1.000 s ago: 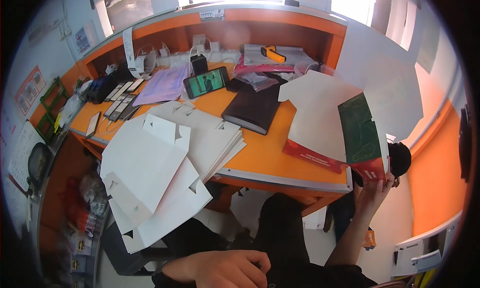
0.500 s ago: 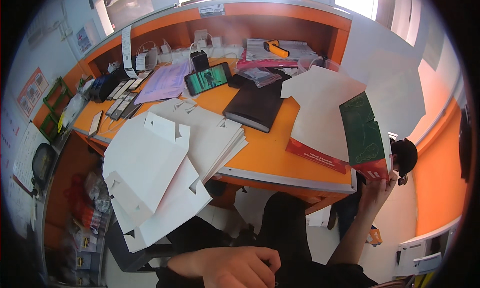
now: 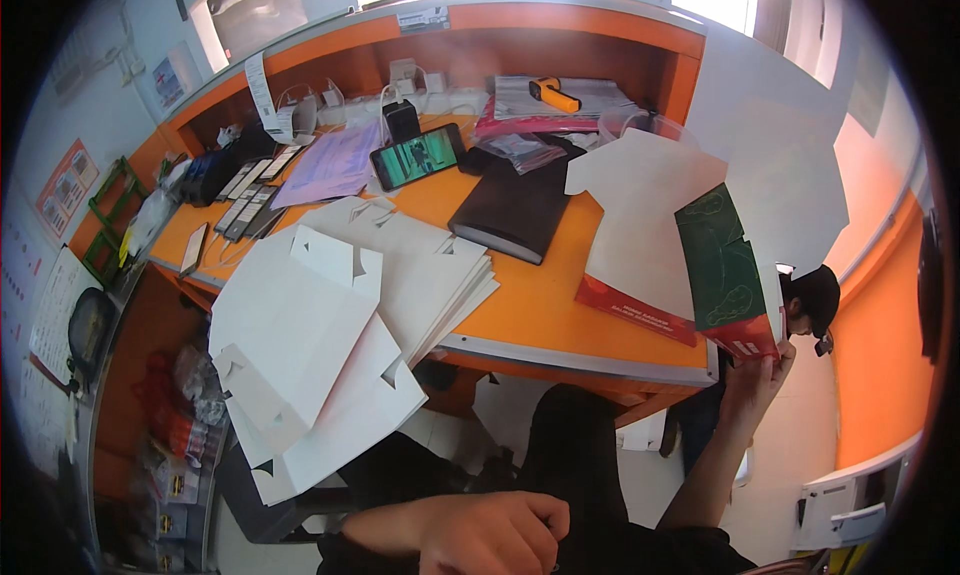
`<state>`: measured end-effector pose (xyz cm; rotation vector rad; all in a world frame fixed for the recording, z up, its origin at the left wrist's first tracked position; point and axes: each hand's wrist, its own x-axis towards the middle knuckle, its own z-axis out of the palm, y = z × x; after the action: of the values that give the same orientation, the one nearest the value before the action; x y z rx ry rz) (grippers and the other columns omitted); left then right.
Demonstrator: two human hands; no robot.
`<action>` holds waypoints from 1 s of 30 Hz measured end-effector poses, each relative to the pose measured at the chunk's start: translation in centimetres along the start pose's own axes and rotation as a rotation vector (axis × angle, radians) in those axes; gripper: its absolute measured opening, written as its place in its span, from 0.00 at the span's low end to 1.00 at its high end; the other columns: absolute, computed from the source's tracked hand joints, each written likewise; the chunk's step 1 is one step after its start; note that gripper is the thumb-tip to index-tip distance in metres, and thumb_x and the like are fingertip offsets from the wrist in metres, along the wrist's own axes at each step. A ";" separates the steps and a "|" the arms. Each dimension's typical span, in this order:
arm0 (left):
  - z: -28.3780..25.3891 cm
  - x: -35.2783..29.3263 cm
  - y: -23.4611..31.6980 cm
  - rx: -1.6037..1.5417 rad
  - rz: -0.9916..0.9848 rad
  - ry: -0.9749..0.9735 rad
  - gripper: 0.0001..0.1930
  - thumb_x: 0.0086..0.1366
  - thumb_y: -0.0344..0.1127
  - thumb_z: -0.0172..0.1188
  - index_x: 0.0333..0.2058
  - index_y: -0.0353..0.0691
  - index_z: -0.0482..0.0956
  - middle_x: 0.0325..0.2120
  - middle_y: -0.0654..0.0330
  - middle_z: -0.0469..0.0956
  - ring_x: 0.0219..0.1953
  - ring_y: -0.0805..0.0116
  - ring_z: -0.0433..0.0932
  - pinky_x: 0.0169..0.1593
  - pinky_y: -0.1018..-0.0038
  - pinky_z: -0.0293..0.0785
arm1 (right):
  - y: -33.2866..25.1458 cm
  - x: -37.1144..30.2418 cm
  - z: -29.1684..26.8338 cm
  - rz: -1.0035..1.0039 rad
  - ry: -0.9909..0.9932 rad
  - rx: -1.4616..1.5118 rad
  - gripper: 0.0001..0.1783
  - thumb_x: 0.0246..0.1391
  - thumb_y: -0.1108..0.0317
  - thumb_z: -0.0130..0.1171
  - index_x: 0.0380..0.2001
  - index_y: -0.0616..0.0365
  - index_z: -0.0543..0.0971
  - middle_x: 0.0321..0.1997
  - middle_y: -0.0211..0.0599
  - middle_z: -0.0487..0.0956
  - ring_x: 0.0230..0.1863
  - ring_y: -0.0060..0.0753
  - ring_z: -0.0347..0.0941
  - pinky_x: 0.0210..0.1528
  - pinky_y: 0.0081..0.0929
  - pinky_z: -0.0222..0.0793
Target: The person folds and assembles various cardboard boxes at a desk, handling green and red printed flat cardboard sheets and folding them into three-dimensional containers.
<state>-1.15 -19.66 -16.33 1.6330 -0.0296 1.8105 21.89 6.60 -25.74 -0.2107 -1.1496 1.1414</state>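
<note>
At the right, my right hand (image 3: 752, 385) grips the lower red corner of a partly folded cardboard box blank (image 3: 645, 210). The blank has a white inside and printed green and red panels; it stands over the desk's right end. My left hand (image 3: 497, 537) is at the bottom middle, before my body, its fingers curled in and nothing showing in them. To the left, a pile of flat white box blanks (image 3: 300, 325) with cut notches lies fanned out, overhanging the desk's front edge.
On the orange desk (image 3: 520, 325) lie a black notebook (image 3: 510, 210), a propped phone playing video (image 3: 418, 157), several other phones (image 3: 240, 210), and papers (image 3: 330, 165). A yellow-black handheld device (image 3: 553, 95) tops a stack behind. Another person in a dark cap (image 3: 812, 300) is beyond the blank.
The view shifts very slightly. The person beyond the blank has moved a little and shows more. My hands and the blank stay almost as they were.
</note>
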 end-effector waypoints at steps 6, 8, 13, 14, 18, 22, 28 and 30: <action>-1.6 -0.8 -1.6 0.003 0.155 -0.123 0.21 0.64 0.43 0.56 0.54 0.44 0.73 0.24 0.58 0.79 0.20 0.68 0.73 0.33 0.72 0.59 | 0.1 0.2 -0.1 -0.010 0.082 -0.087 0.23 0.56 0.55 0.62 0.45 0.52 0.63 0.60 0.45 0.63 0.58 0.40 0.66 0.55 0.41 0.69; -1.6 -0.7 -1.6 -0.054 0.064 -0.120 0.23 0.64 0.44 0.57 0.55 0.42 0.72 0.23 0.58 0.79 0.20 0.69 0.73 0.32 0.71 0.59 | 0.3 0.2 -0.5 -0.008 0.085 -0.086 0.23 0.56 0.55 0.62 0.44 0.52 0.63 0.60 0.44 0.64 0.58 0.40 0.66 0.55 0.42 0.69; 1.4 -0.3 -1.5 -0.460 -0.375 0.041 0.30 0.67 0.55 0.47 0.52 0.30 0.74 0.34 0.53 0.71 0.39 0.63 0.70 0.44 0.66 0.65 | 0.8 0.3 -1.0 -0.003 0.076 -0.106 0.21 0.56 0.55 0.61 0.43 0.53 0.63 0.62 0.44 0.62 0.58 0.43 0.66 0.54 0.44 0.69; 1.9 -0.1 -2.0 -0.458 -0.323 0.007 0.32 0.67 0.57 0.45 0.52 0.29 0.74 0.36 0.53 0.70 0.42 0.61 0.68 0.47 0.67 0.65 | 0.8 0.3 -1.0 -0.003 0.059 -0.086 0.21 0.57 0.56 0.61 0.43 0.53 0.63 0.63 0.46 0.61 0.58 0.44 0.66 0.54 0.45 0.69; 1.3 0.2 -2.8 -0.274 -0.331 -0.119 0.38 0.68 0.64 0.37 0.50 0.29 0.75 0.38 0.52 0.70 0.46 0.58 0.67 0.51 0.65 0.63 | 0.3 0.5 -0.9 -0.020 0.013 -0.023 0.18 0.59 0.61 0.58 0.47 0.52 0.64 0.58 0.42 0.66 0.58 0.42 0.67 0.56 0.47 0.68; 0.2 0.7 -1.7 -0.031 -0.432 -0.028 0.34 0.71 0.60 0.33 0.46 0.34 0.79 0.43 0.52 0.72 0.48 0.57 0.67 0.54 0.62 0.61 | -0.2 0.4 -1.1 -0.037 0.026 -0.007 0.18 0.60 0.63 0.57 0.49 0.51 0.64 0.55 0.40 0.69 0.56 0.39 0.68 0.57 0.46 0.68; 3.2 3.7 0.1 -0.015 -0.145 0.432 0.32 0.73 0.56 0.27 0.45 0.40 0.78 0.46 0.55 0.72 0.54 0.54 0.68 0.59 0.49 0.60 | -0.3 0.3 -1.8 -0.015 0.066 -0.012 0.18 0.60 0.62 0.57 0.49 0.52 0.64 0.54 0.39 0.69 0.56 0.38 0.68 0.56 0.44 0.69; 2.8 4.6 -0.9 -0.015 0.041 0.296 0.33 0.73 0.57 0.27 0.45 0.41 0.80 0.49 0.50 0.72 0.52 0.54 0.68 0.58 0.54 0.59 | -0.4 0.2 -1.8 0.006 0.052 -0.008 0.18 0.60 0.62 0.57 0.49 0.52 0.65 0.54 0.40 0.69 0.56 0.39 0.68 0.56 0.44 0.69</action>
<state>1.85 -18.03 -12.07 1.3482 0.0564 2.0605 23.59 7.28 -26.15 -0.2484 -1.1084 1.1305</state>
